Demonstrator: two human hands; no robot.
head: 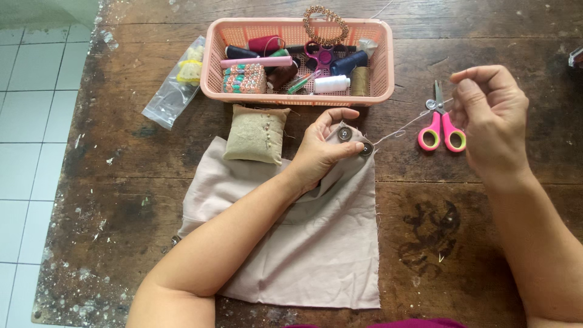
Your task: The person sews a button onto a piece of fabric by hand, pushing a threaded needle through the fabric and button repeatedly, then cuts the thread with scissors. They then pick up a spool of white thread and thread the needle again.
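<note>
inside pink basket: thread spools

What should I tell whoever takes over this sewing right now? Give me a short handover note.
Left hand: pinches the beige cloth at its top edge, holding two dark buttons against it.
Right hand: raised, fingers pinched on a pale thread pulled taut from the buttons; any needle is too small to see.
Nearby: pink scissors beside the right hand, pincushion on the cloth, pink basket of thread spools behind.
Done: thread runs to the buttons.
Left: stitching unfinished, thread uncut.
</note>
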